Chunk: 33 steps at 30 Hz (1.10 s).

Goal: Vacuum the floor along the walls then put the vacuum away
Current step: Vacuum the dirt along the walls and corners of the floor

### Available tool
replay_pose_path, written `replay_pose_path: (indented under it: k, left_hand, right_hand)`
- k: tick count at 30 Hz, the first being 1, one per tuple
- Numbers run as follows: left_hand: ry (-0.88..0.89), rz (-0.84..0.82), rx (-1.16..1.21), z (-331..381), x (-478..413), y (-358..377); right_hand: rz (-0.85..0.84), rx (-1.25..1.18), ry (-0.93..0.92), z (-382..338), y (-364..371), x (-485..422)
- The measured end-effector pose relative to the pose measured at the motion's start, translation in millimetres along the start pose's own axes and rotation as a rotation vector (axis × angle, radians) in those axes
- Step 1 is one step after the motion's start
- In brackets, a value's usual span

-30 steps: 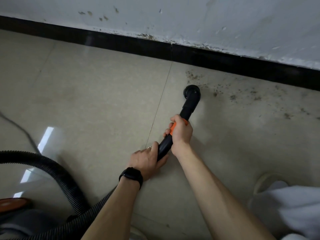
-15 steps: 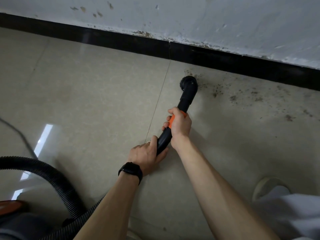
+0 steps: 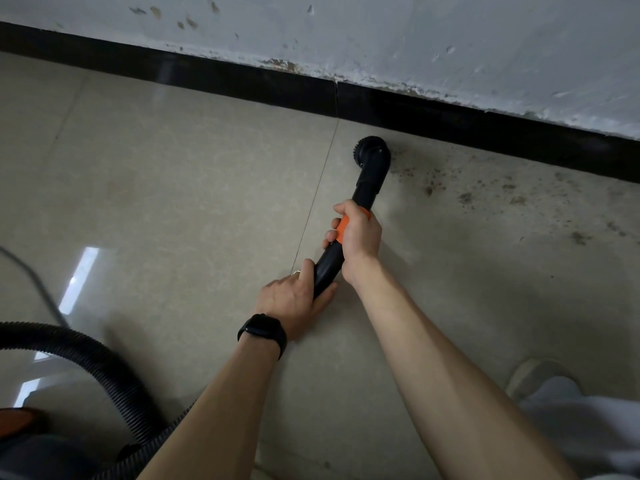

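A black vacuum wand (image 3: 367,183) with an orange band ends in a round brush nozzle (image 3: 371,150) that sits on the beige floor close to the black baseboard (image 3: 242,77). My right hand (image 3: 358,237) grips the wand at the orange band. My left hand (image 3: 294,299), with a black watch on the wrist, holds the wand's lower curved end. The ribbed black hose (image 3: 86,355) loops back at the lower left to the vacuum body (image 3: 20,434), grey with an orange top, mostly out of frame.
Dark crumbs and dirt (image 3: 467,195) are scattered on the floor tiles to the right of the nozzle, along the baseboard. The white wall (image 3: 381,36) above is chipped and stained. A grey cord (image 3: 31,275) runs at the left. My shoe (image 3: 533,375) shows at lower right.
Both hands have pushed the wand forward, and the brush nozzle has moved up from the open floor to just short of the baseboard.
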<state>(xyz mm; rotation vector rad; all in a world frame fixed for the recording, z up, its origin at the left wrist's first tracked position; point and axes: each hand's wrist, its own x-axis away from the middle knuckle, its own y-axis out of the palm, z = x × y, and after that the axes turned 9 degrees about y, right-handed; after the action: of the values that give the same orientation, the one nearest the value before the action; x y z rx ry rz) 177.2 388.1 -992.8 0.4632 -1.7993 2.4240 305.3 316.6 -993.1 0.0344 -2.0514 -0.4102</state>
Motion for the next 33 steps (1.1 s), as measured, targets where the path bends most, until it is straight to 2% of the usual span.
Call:
replay_pose_path:
  k: [15, 23, 27, 33]
  left_hand:
    - [-0.149, -0.039, 0.097, 1.9, -24.7, -20.3]
    - [-0.266, 0.014, 0.327, -20.9, -15.7, -23.7]
    - [-0.184, 0.018, 0.237, -28.6, 3.6, -22.0]
    - [-0.008, -0.072, 0.034, -28.4, 35.7, -7.9]
  right_hand:
    - [0.008, 0.075, -0.033, -22.7, 29.9, -17.1]
    - [0.042, 0.195, -0.063, -10.8, 65.5, -18.0]
    - [0.089, 0.182, -0.059, 9.1, 57.7, -4.2]
    - [0.191, -0.080, -0.028, 40.6, 6.6, 34.4]
